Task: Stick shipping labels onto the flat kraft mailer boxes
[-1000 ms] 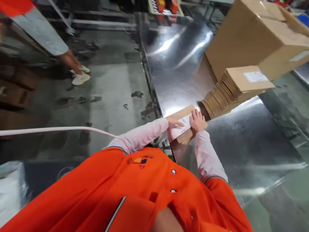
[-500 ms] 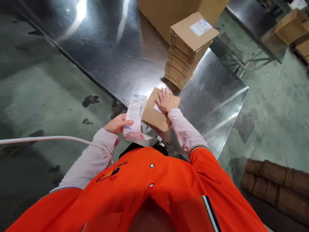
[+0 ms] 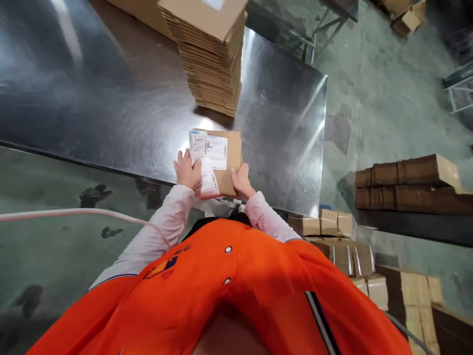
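Note:
A flat cardboard box (image 3: 229, 157) with a white label (image 3: 218, 152) stuck on it lies at the near edge of a shiny steel table (image 3: 111, 113). My left hand (image 3: 187, 171) grips a strip of printed labels (image 3: 204, 165) and holds it over the box's left side. My right hand (image 3: 242, 179) clasps the box's near right corner. Just behind the box stands a tall stack of flat cardboard boxes (image 3: 212, 59). Both sleeves are pale pink under an orange vest.
Small cardboard boxes (image 3: 332, 236) are piled on the floor to the right of the table, with dark brown bundles (image 3: 402, 182) further right. A pale cable (image 3: 74, 213) runs across the left. The green concrete floor (image 3: 388, 88) lies past the table's right edge.
My left hand brought the label strip from beside the table back onto the box. My right hand slid from the label to the box's near right corner. The view swung right.

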Demonstrator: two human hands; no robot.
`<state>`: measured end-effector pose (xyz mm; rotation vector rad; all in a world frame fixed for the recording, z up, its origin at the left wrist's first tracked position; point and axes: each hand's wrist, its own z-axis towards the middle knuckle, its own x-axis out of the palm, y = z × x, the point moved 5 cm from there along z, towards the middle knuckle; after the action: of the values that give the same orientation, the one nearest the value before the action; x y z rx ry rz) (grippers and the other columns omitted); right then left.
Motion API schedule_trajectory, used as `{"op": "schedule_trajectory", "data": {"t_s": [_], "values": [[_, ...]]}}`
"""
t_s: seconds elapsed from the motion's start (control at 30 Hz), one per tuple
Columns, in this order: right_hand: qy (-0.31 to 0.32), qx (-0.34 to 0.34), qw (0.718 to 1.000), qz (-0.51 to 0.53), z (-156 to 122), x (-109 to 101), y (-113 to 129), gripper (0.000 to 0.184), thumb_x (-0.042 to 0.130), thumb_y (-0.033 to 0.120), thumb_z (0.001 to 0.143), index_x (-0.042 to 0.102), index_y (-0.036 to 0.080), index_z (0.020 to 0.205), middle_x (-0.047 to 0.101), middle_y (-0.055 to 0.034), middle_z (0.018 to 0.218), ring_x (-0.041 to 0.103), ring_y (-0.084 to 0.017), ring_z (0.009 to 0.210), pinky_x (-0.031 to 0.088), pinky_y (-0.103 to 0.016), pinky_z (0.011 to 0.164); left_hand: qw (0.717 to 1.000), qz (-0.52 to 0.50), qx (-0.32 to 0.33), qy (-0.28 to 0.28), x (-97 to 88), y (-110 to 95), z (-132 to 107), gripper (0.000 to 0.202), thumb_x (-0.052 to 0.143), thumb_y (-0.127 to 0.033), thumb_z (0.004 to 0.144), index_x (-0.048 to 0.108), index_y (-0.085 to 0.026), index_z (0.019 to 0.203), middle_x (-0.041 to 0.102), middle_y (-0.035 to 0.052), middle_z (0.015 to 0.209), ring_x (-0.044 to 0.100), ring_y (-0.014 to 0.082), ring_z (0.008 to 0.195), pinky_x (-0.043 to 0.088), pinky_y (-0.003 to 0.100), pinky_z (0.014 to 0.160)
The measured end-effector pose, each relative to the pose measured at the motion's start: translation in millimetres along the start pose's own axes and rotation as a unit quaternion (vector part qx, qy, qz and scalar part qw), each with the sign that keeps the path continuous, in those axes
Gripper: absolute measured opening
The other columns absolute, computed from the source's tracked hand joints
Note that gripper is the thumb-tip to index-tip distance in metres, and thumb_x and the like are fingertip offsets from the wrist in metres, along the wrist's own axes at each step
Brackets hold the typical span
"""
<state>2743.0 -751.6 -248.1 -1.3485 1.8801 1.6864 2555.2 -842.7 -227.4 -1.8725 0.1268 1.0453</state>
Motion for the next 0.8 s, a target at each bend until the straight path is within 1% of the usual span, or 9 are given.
{"op": "schedule_trajectory", "data": {"t_s": [0.1,0.23,0.33,0.4,0.5,0.57,0.63,0.7,0.8], "values": [[-0.017,-0.015,0.998,0.062,-12,-10,-9,0.082,0.037,0.056,0.102,0.028,-0.004,0.159,0.024,-0.0288,0.168,0.019,-0.034,0.161,0.023,-0.053,0.13,0.991,-0.122,0.004,-0.054,-16.0,-16,-4,0.049,0.059,-0.032,0.094,0.062,-0.013,0.14,0.053,0.0123,0.156,0.029,0.0355,0.155,0.014,0.06,0.128],[-0.108,-0.08,0.971,0.199,-18,-93,-36,0.074,0.037,0.065,0.099,0.05,0.007,0.145,0.062,-0.021,0.142,0.062,-0.027,0.128,0.049,-0.039,0.112,0.909,-0.416,-0.022,-0.036,-37.2,-45,-23,0.056,0.083,-0.049,0.072,0.074,-0.008,0.109,0.074,0.0189,0.123,0.066,0.0359,0.121,0.047,0.053,0.113],[-0.152,-0.006,0.976,0.158,-15,-162,-75,0.069,0.051,0.059,0.096,0.053,0.006,0.141,0.064,-0.0229,0.136,0.063,-0.029,0.122,0.049,-0.046,0.11,0.859,-0.51,-0.042,0.0,-48.6,-58,-45,0.069,0.1,-0.047,0.046,0.074,-0.012,0.099,0.079,0.0143,0.11,0.072,0.0321,0.104,0.057,0.049,0.102],[-0.154,0.049,0.984,0.074,-13,-181,-85,0.079,0.068,0.056,0.087,0.05,0.004,0.144,0.057,-0.0273,0.141,0.056,-0.034,0.13,0.046,-0.051,0.112,0.853,-0.518,-0.056,0.02,-47.1,-59,-63,0.074,0.102,-0.047,0.041,0.074,-0.014,0.1,0.08,0.0125,0.105,0.074,0.0309,0.097,0.061,0.048,0.094],[-0.012,-0.044,0.996,0.081,-19,-140,-52,0.097,0.089,0.054,0.065,0.053,0.009,0.143,0.057,-0.024,0.141,0.055,-0.034,0.128,0.051,-0.045,0.106,0.871,-0.48,-0.092,0.057,-26.2,-58,-92,0.076,0.101,-0.056,0.04,0.075,-0.014,0.097,0.08,0.0135,0.097,0.075,0.0321,0.088,0.064,0.046,0.081],[0.122,-0.138,0.959,0.215,-37,-89,-18,0.087,0.087,0.058,0.066,0.058,0.018,0.137,0.066,-0.0142,0.13,0.063,-0.026,0.114,0.056,-0.038,0.096,0.883,-0.446,-0.104,0.106,-5.9,-60,-108,0.075,0.099,-0.06,0.04,0.076,-0.013,0.093,0.08,0.0143,0.091,0.075,0.0333,0.084,0.064,0.045,0.077],[0.154,-0.146,0.921,0.327,-54,-54,2,0.066,0.076,0.066,0.076,0.064,0.02,0.121,0.072,-0.0089,0.115,0.068,-0.022,0.102,0.058,-0.036,0.091,0.886,-0.433,-0.086,0.139,8.8,-63,-116,0.071,0.097,-0.06,0.044,0.077,-0.012,0.093,0.079,0.014,0.089,0.075,0.0331,0.086,0.063,0.043,0.078],[0.174,-0.122,0.911,0.354,-65,-36,7,0.055,0.072,0.066,0.079,0.067,0.018,0.105,0.075,-0.0077,0.103,0.07,-0.02,0.092,0.059,-0.035,0.087,0.881,-0.457,-0.07,0.103,12.0,-63,-114,0.067,0.097,-0.059,0.046,0.077,-0.013,0.091,0.079,0.0125,0.089,0.075,0.0305,0.087,0.062,0.039,0.079],[0.222,-0.125,0.921,0.296,-63,-41,14,0.049,0.083,0.05,0.071,0.07,0.016,0.104,0.077,-0.0071,0.099,0.071,-0.019,0.087,0.059,-0.032,0.082,0.865,-0.493,-0.094,0.001,9.0,-54,-109,0.063,0.096,-0.061,0.043,0.075,-0.013,0.077,0.076,0.0088,0.077,0.071,0.0237,0.072,0.059,0.033,0.069]]}}
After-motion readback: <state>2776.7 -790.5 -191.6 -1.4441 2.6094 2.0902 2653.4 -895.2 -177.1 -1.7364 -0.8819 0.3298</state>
